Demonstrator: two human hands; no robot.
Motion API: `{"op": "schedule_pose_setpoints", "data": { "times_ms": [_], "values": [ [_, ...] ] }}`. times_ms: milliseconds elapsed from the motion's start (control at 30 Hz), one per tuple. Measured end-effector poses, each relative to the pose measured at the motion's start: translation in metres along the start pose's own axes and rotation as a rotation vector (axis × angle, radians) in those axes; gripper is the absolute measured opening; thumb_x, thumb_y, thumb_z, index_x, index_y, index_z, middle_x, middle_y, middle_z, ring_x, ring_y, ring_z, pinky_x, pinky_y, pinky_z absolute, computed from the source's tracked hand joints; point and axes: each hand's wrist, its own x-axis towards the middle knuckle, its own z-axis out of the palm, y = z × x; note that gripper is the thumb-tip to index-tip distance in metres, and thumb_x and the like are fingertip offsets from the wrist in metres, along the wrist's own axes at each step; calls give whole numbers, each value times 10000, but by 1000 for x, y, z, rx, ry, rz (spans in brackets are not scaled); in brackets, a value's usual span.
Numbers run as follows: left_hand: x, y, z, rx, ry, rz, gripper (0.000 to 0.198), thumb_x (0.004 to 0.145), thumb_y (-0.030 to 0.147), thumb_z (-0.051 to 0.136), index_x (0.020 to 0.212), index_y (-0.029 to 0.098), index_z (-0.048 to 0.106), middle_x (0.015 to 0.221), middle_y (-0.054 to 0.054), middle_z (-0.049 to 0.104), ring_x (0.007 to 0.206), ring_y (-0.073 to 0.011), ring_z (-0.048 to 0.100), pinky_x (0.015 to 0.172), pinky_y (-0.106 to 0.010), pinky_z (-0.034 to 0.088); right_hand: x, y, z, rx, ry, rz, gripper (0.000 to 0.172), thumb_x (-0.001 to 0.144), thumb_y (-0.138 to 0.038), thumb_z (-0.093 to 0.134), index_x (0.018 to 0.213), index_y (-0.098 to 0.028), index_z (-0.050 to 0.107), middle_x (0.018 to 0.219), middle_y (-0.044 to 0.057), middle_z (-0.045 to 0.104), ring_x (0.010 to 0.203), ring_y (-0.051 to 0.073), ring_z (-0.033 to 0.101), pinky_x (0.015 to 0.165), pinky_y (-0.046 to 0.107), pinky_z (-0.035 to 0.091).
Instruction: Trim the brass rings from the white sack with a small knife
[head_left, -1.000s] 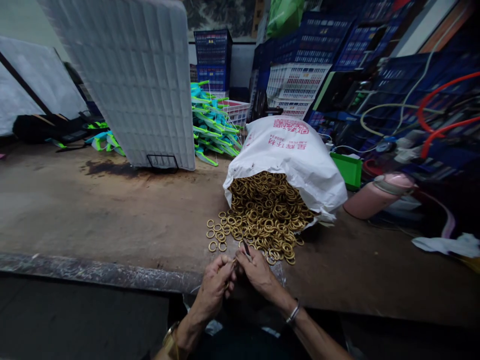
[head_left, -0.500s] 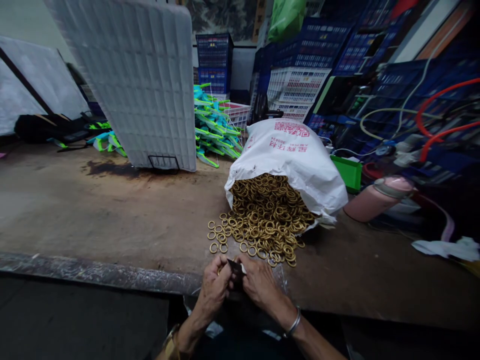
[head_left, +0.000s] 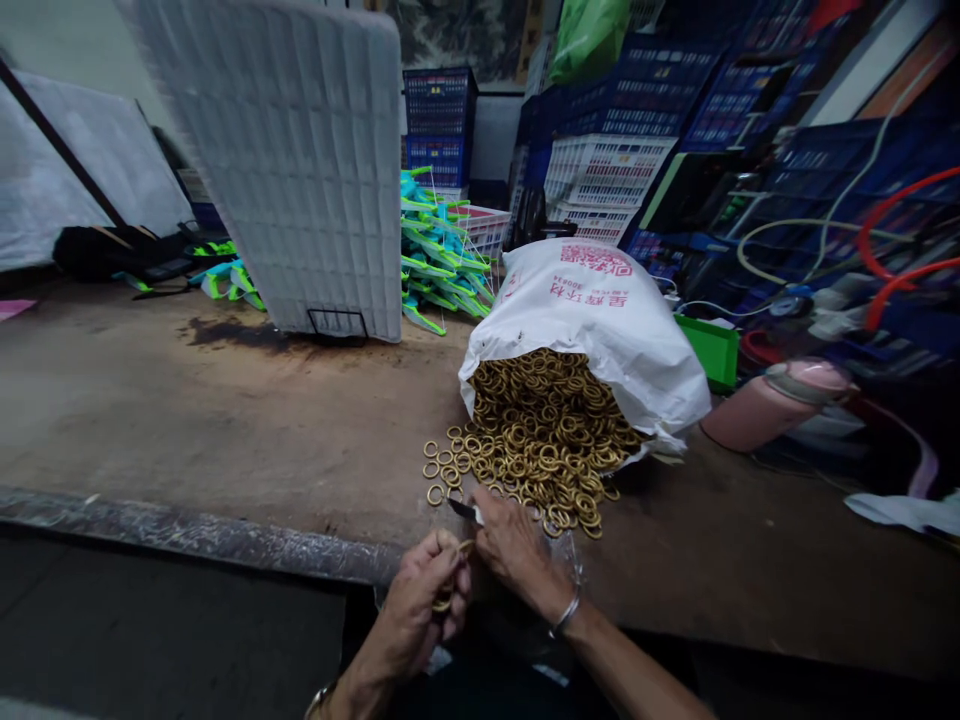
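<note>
My left hand (head_left: 431, 590) is closed on gold-coloured rings (head_left: 442, 600) at the table's front edge; one ring shows between thumb and finger, others under the fingers. Just to its right, my right hand (head_left: 514, 550) grips a small knife (head_left: 463, 511) whose dark blade points left, over the near edge of the loose rings. How the fingers wrap its handle is mostly hidden. A heap of gold rings (head_left: 555, 450) spills toward me from the mouth of a white woven sack (head_left: 585, 300) lying on its side.
The wooden table (head_left: 187, 420) carries an upright white ribbed panel (head_left: 292, 170) at left. Behind it lie green and turquoise pieces (head_left: 442, 265). A pink bottle (head_left: 772, 405) and a green tray (head_left: 709, 350) stand right of the sack. Stacked crates (head_left: 607, 170) fill the back.
My hands have moved apart. The right one went forward to the loose rings with the knife; the left turned and came slightly back, still holding rings. The view shifted a little.
</note>
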Motion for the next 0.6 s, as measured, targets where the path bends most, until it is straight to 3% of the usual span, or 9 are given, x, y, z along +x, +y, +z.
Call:
{"op": "schedule_pose_setpoints", "data": {
  "times_ms": [167,333,467,600],
  "values": [
    [-6,8,-15,-68,33,40,294,742,424,581,703,140,517,681,-8,535,424,-33,384,345,-151,230,19,-21,18,13,21,-139,382,740,-136,446,1115,-207,432,843,44,628,726,169,553,598,258,272],
    [-10,18,-25,-184,43,85,203,717,342,614,789,190,501,663,14,542,412,-44,400,352,-151,238,32,-25,32,-80,-23,-107,326,801,-227,444,1124,-184,428,900,87,624,803,213,561,642,288,304],
    [-8,19,-31,-253,18,61,271,701,298,627,934,199,533,666,14,533,428,-45,409,364,-151,246,32,-25,28,-86,-24,-89,289,810,-243,431,1089,-167,438,858,81,628,796,218,565,639,291,320],
    [-2,17,-35,-341,57,20,200,670,293,672,744,143,562,684,-1,528,489,-48,441,387,-146,275,28,-26,20,-54,45,-99,311,795,-263,448,1082,-144,427,853,86,626,780,211,553,649,292,322]
  ]
}}
